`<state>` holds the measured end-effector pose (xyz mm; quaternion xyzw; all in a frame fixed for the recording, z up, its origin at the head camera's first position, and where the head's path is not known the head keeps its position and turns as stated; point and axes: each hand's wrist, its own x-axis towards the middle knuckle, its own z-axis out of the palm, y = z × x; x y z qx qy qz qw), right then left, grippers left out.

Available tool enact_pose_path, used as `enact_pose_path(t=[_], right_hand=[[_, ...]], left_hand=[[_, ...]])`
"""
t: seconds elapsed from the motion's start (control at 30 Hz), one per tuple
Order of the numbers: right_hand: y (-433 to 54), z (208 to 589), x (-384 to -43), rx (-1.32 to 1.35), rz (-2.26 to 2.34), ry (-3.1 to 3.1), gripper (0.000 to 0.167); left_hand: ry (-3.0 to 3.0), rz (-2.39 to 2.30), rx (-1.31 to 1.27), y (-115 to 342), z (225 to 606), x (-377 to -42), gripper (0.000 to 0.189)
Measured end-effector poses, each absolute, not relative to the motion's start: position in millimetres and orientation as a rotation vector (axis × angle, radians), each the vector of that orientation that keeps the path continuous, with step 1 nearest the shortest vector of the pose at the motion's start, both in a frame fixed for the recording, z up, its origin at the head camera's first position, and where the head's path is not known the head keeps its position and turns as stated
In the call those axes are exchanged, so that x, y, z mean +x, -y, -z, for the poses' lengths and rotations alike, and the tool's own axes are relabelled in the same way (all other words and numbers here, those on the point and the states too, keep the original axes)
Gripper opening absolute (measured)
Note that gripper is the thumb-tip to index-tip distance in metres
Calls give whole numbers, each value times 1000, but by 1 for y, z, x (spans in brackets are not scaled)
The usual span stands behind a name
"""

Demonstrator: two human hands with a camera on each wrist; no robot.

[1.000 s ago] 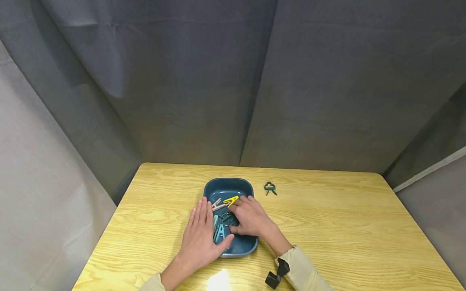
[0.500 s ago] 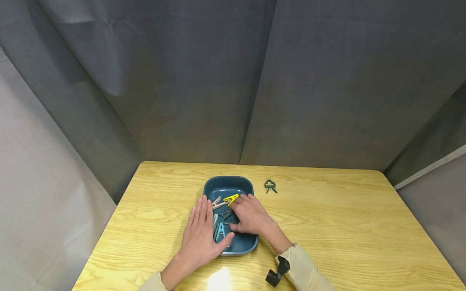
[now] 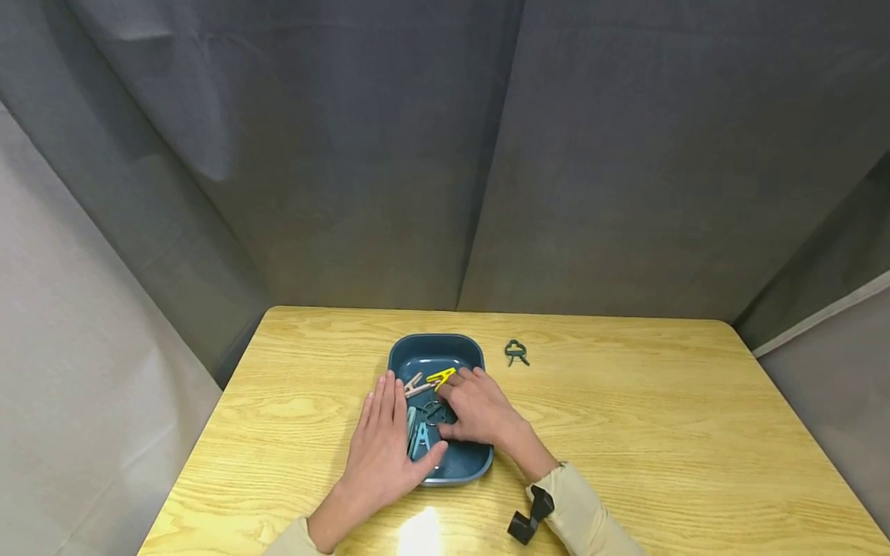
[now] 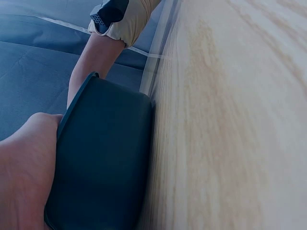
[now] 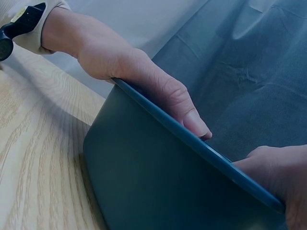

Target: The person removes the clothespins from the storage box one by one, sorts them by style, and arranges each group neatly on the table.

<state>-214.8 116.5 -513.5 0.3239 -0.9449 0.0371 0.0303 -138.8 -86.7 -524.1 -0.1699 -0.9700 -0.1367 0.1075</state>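
Note:
A dark blue plastic bin [image 3: 445, 344] stands on the table with several clips inside. Across its left rim lies my left hand [image 3: 381, 444], fingers straight and side by side, thumb spread over the near end. My right hand [image 3: 476, 409] reaches over the right rim into the bin, thumb and fingers apart. Beside its index finger lies a yellow clothespin [image 3: 441, 378], with a beige clothespin [image 3: 416, 386] next to it. Dark green clips [image 3: 434, 413] sit between the hands. Two light blue clothespins [image 3: 421, 440] lie near my left thumb. Some right fingertips are hidden.
On the wooden table [image 3: 660, 432], right of the bin's far end, stands a dark green clip [image 3: 516, 353]. Grey curtains [image 3: 361, 154] hang behind the table and at both sides. A black wrist camera [image 3: 530, 517] sits at my right cuff.
The view has tipped slightly, so the table and bin appear a little higher. Both hands and the clips stay in place.

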Motion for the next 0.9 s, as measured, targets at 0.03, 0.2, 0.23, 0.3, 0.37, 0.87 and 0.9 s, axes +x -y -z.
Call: enact_pose_path(t=[0.03,0.2,0.23,0.3,0.37,0.87,0.9], right_hand=[[-116,513,-215,998,-119,2915,50],[-116,512,-214,992,-149,2921,48],[-116,512,-214,992,-155,2921,48],[-116,512,-213,995,-163,2917,47],[-116,511,-213,997,-168,2914,46],[-117,511,-213,990,-191,2911,44],[-117,510,-213,989,-196,2910,44]], left_hand=[[2860,400,-499,87,524,-138,117],[2860,394,-502,87,523,-138,117],[2861,393,-503,87,523,-138,117],[2859,390,-503,87,523,-138,116],[2859,389,-504,88,522,-138,116],[2855,397,-507,87,522,-137,116],[2856,399,-506,87,522,-137,116]])
